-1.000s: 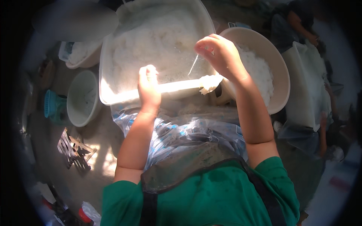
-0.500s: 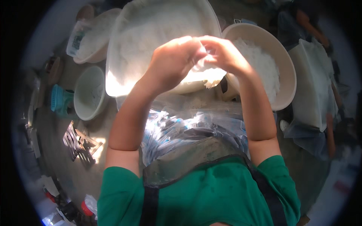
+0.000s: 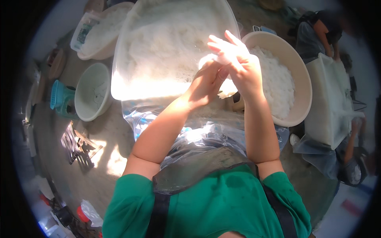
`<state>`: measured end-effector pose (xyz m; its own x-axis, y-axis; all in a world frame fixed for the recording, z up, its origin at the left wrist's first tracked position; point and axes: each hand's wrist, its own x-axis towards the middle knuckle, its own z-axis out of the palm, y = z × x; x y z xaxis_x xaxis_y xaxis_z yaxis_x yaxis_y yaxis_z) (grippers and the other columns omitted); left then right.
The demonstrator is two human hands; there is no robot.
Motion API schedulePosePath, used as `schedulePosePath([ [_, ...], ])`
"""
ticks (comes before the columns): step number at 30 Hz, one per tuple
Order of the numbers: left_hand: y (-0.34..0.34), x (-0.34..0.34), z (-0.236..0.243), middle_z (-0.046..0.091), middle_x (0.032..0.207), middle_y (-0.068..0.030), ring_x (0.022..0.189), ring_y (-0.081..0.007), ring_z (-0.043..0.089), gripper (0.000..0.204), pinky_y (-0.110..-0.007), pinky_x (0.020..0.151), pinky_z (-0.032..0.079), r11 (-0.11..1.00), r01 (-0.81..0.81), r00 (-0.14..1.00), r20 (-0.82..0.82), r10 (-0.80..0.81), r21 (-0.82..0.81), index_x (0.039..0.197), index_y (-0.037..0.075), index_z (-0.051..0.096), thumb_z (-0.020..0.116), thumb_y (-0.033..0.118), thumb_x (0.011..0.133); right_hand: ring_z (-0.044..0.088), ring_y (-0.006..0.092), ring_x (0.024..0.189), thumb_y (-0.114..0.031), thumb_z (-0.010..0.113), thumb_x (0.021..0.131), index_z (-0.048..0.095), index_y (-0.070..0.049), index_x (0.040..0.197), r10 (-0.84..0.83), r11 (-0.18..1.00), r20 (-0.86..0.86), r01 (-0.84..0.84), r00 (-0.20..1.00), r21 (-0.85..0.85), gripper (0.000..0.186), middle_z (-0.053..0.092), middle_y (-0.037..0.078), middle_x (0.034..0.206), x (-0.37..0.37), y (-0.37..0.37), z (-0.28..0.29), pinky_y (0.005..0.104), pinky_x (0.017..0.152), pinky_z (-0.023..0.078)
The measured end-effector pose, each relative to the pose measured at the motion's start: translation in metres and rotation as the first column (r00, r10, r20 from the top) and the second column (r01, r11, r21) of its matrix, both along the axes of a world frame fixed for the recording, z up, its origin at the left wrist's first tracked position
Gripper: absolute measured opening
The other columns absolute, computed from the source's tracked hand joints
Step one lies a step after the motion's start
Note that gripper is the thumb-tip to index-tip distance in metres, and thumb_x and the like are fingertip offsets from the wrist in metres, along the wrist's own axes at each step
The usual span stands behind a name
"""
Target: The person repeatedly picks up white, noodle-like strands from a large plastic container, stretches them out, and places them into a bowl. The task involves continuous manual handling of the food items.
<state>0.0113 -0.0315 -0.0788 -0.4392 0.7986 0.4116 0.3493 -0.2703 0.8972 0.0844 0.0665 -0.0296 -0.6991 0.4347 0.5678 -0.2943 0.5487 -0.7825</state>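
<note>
My left hand (image 3: 205, 83) is raised over the front right corner of a large white tub (image 3: 116, 81) and curls around a small clump of white strands (image 3: 207, 60); glare blurs its edges. Touching it from the right, my right hand (image 3: 244, 63) is open, fingers stretched out and spread near the clump. Fine white strands like thin rice noodles (image 3: 166, 47) fill the tub. Below my hands a pale ragged piece (image 3: 227, 88) hangs by the rim. To the right stands a round beige basin (image 3: 303, 89) of white clumps (image 3: 274, 87).
Left of the tub are a pale green bowl (image 3: 81, 97), a turquoise plastic stool (image 3: 59, 97) and a beige basin (image 3: 85, 54) of white material. A slatted crate piece (image 3: 75, 144) lies on the floor. At right, other people work around another white tub (image 3: 323, 115). Clear plastic sheeting covers my lap.
My right hand has opened, its fingers spreading up and left from a closed pinch. My left hand has shifted right and lower, below the right fingers. The view has shifted slightly.
</note>
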Motion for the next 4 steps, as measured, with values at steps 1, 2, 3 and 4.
schedulePosePath([
  [1, -0.004, 0.000, 0.004, 0.050, 0.074, -0.0055, 0.070, -0.0172, 0.052, 0.020, -0.030, 0.065, 0.045, 0.990, 0.129, 0.985, 0.126, -0.120, -0.062, 0.101, 0.002, 0.049, 0.053, 0.020, 0.092, 0.057, 0.0236, 0.107, -0.018, 0.057, 0.085, 0.070, -0.006, 0.090, 0.061, 0.965, -0.060, -0.074, 0.996, -0.250, 0.018, 0.066, 0.011, 0.101, -0.001, 0.003, -0.004, 0.0396, 0.107, 0.027],
  [2, -0.007, 0.000, 0.007, 0.042, 0.076, -0.0014, 0.067, -0.0138, 0.041, 0.021, -0.031, 0.060, 0.039, 0.946, 0.294, 0.882, 0.419, -0.214, -0.135, 0.098, 0.006, 0.048, 0.043, 0.026, 0.096, 0.055, 0.0252, 0.110, -0.018, 0.056, 0.086, 0.069, -0.007, 0.092, 0.104, 0.864, -0.134, -0.156, 0.985, -0.479, 0.019, 0.065, 0.013, 0.105, -0.002, 0.008, -0.013, 0.0409, 0.108, 0.026],
  [3, -0.011, -0.005, 0.008, 0.043, 0.075, -0.0009, 0.068, -0.0145, 0.042, 0.026, -0.031, 0.062, 0.040, 0.900, 0.422, 0.779, 0.550, -0.301, -0.106, 0.098, 0.007, 0.048, 0.048, 0.032, 0.094, 0.053, 0.0267, 0.113, -0.018, 0.055, 0.087, 0.069, -0.008, 0.095, 0.126, 0.705, -0.217, -0.241, 0.968, -0.667, 0.019, 0.064, 0.015, 0.108, -0.002, 0.014, -0.019, 0.0422, 0.109, 0.025],
  [4, -0.017, -0.013, 0.008, 0.044, 0.075, -0.0005, 0.069, -0.0151, 0.043, 0.032, -0.030, 0.064, 0.040, 0.841, 0.538, 0.648, 0.666, -0.369, -0.058, 0.097, 0.007, 0.048, 0.053, 0.038, 0.091, 0.037, 0.0257, 0.128, -0.018, 0.057, 0.085, 0.069, -0.011, 0.098, 0.245, 0.484, -0.333, -0.412, 0.911, -0.772, 0.019, 0.061, 0.016, 0.112, 0.001, 0.020, -0.023, 0.0455, 0.111, 0.017],
])
